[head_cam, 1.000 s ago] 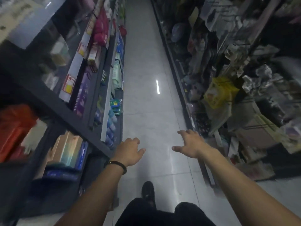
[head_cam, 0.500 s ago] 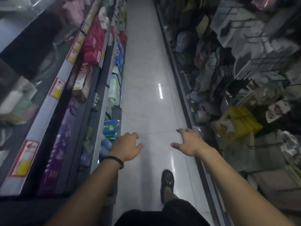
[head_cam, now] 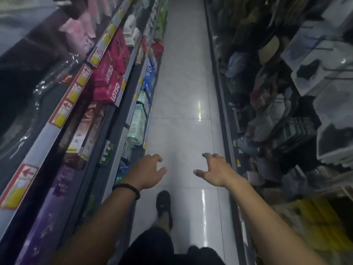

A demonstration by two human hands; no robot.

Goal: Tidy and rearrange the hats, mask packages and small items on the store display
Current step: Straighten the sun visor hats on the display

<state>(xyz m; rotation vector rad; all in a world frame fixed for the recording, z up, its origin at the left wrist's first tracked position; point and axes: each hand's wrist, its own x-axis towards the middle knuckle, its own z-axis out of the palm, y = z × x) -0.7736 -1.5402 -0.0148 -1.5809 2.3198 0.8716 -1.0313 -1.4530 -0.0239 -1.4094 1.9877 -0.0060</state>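
Above the tiled aisle floor (head_cam: 188, 88), the left hand (head_cam: 148, 172) and the right hand (head_cam: 216, 172) are held out empty, fingers loosely curled, while hats (head_cam: 270, 49) and mask packages (head_cam: 313, 54) are seen untouched along the right side.

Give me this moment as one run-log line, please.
left hand: open, empty | right hand: open, empty | location: above aisle floor
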